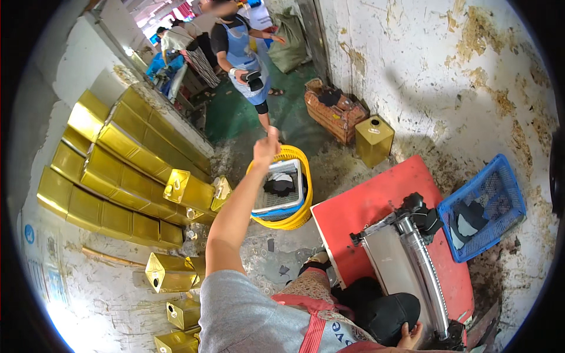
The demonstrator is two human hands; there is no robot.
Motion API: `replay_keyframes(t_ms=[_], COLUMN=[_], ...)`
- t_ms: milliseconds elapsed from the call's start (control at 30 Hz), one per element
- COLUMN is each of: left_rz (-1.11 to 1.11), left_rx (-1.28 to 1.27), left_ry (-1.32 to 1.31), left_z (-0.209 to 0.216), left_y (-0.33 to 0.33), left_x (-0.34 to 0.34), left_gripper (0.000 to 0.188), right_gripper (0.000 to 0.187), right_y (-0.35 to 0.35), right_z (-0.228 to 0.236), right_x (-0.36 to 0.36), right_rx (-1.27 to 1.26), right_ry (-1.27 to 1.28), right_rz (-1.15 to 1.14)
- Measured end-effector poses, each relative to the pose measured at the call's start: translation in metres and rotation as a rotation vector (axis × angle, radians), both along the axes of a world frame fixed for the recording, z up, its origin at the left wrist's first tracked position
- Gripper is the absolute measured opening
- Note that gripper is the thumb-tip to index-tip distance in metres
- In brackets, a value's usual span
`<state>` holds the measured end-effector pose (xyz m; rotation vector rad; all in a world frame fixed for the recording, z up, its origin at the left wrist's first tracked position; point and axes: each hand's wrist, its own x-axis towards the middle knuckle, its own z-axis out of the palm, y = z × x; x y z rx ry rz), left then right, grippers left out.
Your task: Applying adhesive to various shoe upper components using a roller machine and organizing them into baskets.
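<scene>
The right grip (410,336) is pinching the rim of a rounded black piece (391,315), its fingers narrowing on the edge, and that piece is lying low over the person's lap, beside the machine; the left grip (266,146) is reaching far out over the floor at the end of a straight arm, its fingers bunching together, though whether they are holding anything I cannot tell. Just beyond the black piece, a machine (424,270) with a grey plate and a long shiny roller is sitting on a red table (376,191), whose scuffed top is showing dark specks. Against the table's right side a blue basket (511,194) is leaning, holding dark and grey pieces (469,223). Past the table, a yellow basket (307,176) is standing on the grey, littered floor (259,250), a white tray with black pieces nesting inside it. Golden tins (118,176) are rising in stacks along the left wall, and another tin (375,144) is standing by the peeling right wall (406,70), near a worn carton (326,120). Farther off, where the floor is turning green, a co-worker (244,59) in a blue apron is carrying a dark item (253,81)
</scene>
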<state>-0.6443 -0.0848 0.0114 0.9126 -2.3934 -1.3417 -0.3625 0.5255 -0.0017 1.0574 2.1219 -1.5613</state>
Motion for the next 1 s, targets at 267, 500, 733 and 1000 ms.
replay_keyframes(t_ms=[267,500,733,1000], left_rz=[0.302,-0.036,-0.067,-0.437], left_rx=[0.904,1.243,1.109,0.906], left_ry=[0.487,0.491,0.126,-0.752], left_z=[-0.024,-0.067,-0.051,-0.072], left_y=[-0.076,-0.160,-0.103,0.086], left_x=[-0.039,-0.050,-0.034,0.136], left_gripper=[0.125,0.053,0.040,0.047], right_gripper=[0.064,0.058,0.026,0.029], right_y=[0.076,0.022,-0.015,-0.013], right_z=[-0.118,-0.068,-0.039,-0.031], right_x=[0.063,0.049,-0.006,0.001], right_rx=[0.049,0.033,-0.034,-0.039], right_ry=[0.308,0.303,0.318,0.328], right_rz=[-0.293,-0.443,-0.229,-0.147])
